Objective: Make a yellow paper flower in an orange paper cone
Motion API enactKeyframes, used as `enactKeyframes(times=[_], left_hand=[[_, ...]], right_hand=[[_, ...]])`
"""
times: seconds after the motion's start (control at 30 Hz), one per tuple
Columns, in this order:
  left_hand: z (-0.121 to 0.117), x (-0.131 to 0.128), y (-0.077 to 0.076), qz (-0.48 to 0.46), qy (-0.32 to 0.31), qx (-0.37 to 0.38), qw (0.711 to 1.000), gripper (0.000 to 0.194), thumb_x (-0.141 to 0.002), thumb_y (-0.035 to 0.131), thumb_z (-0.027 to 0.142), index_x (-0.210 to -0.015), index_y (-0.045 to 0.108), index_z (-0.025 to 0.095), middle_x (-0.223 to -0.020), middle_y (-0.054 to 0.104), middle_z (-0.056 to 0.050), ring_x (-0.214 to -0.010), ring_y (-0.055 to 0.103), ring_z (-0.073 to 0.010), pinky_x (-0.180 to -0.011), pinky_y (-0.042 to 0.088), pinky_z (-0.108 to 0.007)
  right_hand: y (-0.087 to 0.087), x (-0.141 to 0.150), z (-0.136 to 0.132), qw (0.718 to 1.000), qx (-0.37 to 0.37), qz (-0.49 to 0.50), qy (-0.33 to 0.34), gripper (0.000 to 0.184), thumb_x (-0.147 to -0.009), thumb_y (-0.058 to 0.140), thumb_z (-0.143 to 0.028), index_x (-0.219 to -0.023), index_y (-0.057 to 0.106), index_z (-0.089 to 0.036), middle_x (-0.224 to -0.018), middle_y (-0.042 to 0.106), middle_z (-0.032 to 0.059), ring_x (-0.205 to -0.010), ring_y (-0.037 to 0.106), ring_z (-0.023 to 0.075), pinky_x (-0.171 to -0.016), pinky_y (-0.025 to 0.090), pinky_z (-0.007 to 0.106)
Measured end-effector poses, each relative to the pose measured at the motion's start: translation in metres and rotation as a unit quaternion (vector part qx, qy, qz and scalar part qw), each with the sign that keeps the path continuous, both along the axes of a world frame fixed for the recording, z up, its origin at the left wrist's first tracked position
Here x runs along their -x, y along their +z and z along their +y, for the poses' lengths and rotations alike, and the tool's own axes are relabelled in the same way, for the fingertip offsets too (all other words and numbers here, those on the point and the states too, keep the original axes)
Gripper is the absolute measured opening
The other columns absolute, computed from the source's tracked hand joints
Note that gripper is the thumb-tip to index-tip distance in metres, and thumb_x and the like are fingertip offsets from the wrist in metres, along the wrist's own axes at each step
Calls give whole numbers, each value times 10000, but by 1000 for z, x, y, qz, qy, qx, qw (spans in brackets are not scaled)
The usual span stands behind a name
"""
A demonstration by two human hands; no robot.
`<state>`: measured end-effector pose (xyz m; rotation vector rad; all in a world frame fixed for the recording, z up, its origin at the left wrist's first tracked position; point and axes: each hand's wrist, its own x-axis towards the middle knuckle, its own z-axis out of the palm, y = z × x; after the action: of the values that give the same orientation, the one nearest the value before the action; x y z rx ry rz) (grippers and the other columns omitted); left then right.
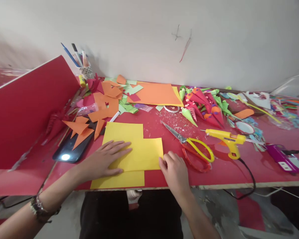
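Yellow paper [139,152] lies on the red table at its near edge, one piece crossing over another yellow sheet [124,131]. Flat on the left part of it rests my left hand [112,156], fingers stretched out. My right hand [174,167] is curled at the paper's right edge, with thumb and forefinger closed on that edge. Just right of this hand lie scissors [189,142] with yellow and red handles, their blades pointing away to the left. A yellow glue gun [225,139] rests farther right, its black cord running over the table edge.
Orange scraps [82,131] partly cover a phone [72,146] at left, near a raised red board [27,113]. Behind are orange sheets [154,94], a pen cup [86,70] and paper cones [204,103]. A purple power strip [280,157] sits at right.
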<state>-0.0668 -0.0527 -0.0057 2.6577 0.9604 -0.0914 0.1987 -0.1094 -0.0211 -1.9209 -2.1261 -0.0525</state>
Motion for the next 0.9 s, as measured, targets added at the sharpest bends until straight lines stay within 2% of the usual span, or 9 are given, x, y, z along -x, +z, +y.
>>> enactKeyframes(times=[0.1, 0.17, 0.23, 0.33, 0.43, 0.67, 0.9], left_hand=[[-1, -2, 2, 7, 2, 0, 1000, 650, -826, 374, 512, -1367, 64, 329, -1447, 147, 25, -1295, 206, -227, -1049, 150, -394], [-2, -2, 2, 9, 5, -2, 1000, 651, -824, 380, 507, -1366, 66, 331, -1448, 142, 26, -1298, 198, -227, -1052, 142, -403], [-2, -2, 1, 9, 10, -5, 1000, 645, -822, 383, 505, -1365, 79, 335, -1449, 139, 25, -1302, 188, -231, -1052, 143, -411], [-3, -2, 0, 13, 18, -12, 1000, 644, -811, 383, 527, -1361, 105, 341, -1452, 118, 15, -1308, 166, -244, -1047, 155, -425], [-4, -2, -1, 21, 21, -17, 999, 647, -804, 398, 523, -1358, 115, 347, -1455, 98, 11, -1313, 141, -249, -1043, 161, -432], [-5, -2, 0, 23, 22, -20, 999, 650, -806, 406, 505, -1361, 108, 343, -1457, 99, 3, -1314, 132, -252, -1043, 159, -435], [-4, -2, 2, 31, 25, -10, 999, 699, -781, 451, 483, -1361, 82, 354, -1458, 84, 18, -1313, 134, -252, -1044, 167, -433]], right_hand=[[2, 1, -1, 999, -42, -4, 0, 122, -818, 457, -223, -779, 551, -156, -754, 542, 68, -715, 494, 192, -636, 377, 306], [4, 4, -3, 995, -99, -12, 32, 200, -817, 452, -178, -992, 542, -141, -932, 547, 120, -859, 491, 230, -749, 390, 361], [6, 12, -6, 986, -127, -16, 112, 321, -816, 442, -125, -1125, 498, -194, -1059, 520, 118, -969, 462, 241, -861, 352, 410], [8, 27, -11, 962, -83, 3, 259, 349, -832, 452, -161, -1162, 481, -271, -1100, 514, 68, -1002, 452, 213, -925, 321, 393], [7, 43, -15, 944, -37, 20, 328, 340, -834, 473, -317, -1166, 481, -249, -1099, 520, 72, -990, 455, 215, -911, 333, 392], [6, 49, -16, 939, -14, 44, 341, 403, -823, 462, -413, -1162, 490, -197, -1082, 537, 82, -972, 449, 223, -867, 350, 384], [7, 21, -16, 948, -22, 70, 310, 284, -815, 497, -341, -1058, 572, -213, -1055, 562, 74, -989, 459, 219, -873, 364, 384]])
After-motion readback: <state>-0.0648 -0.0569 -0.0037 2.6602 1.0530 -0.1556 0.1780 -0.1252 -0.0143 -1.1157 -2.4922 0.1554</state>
